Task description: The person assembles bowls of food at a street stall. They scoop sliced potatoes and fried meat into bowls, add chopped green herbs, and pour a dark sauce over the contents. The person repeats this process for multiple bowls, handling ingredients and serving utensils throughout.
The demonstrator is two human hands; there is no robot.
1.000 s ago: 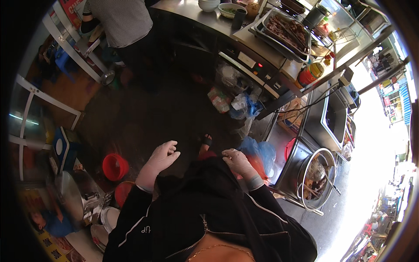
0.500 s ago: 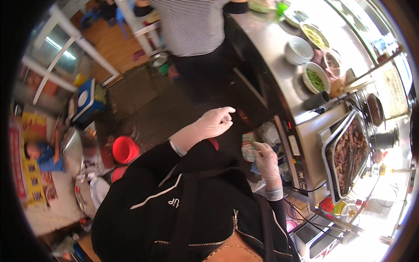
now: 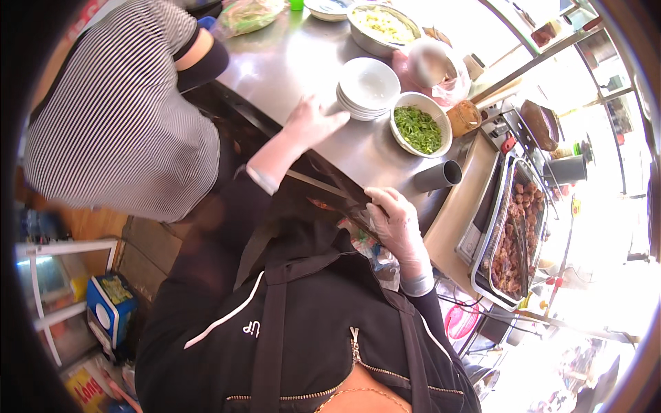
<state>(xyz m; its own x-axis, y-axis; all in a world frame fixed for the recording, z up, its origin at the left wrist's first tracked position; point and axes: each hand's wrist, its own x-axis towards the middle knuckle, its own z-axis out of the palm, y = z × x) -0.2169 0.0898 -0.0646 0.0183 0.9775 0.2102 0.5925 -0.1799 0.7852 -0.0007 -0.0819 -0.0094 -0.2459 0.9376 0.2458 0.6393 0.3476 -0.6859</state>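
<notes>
My left hand (image 3: 303, 131), in a clear thin glove, reaches over the steel counter with its fingers apart. It holds nothing and is just left of a stack of white bowls (image 3: 369, 86). My right hand (image 3: 398, 224), gloved too, is low by the counter's front edge with its fingers curled in; whatever they may hold is hidden. A white bowl of chopped green herbs (image 3: 418, 129) stands right of the stack. In front of it, a dark grey cup (image 3: 438, 177) lies tilted. Farther back sits a metal bowl of pale yellow shreds (image 3: 383, 29).
A person in a striped shirt (image 3: 124, 117) stands close at the left, along the counter (image 3: 275, 82). A rack tray of grilled meat (image 3: 515, 241) with tongs is at the right. A jar (image 3: 465, 118) and a pink plastic bag (image 3: 451, 88) stand beyond the herbs. A blue cooler (image 3: 110, 313) sits lower left.
My view has turned right toward the counter. The left hand has gone from above the floor to beside the bowls, its fingers opening out. The right hand has come up nearer the counter edge.
</notes>
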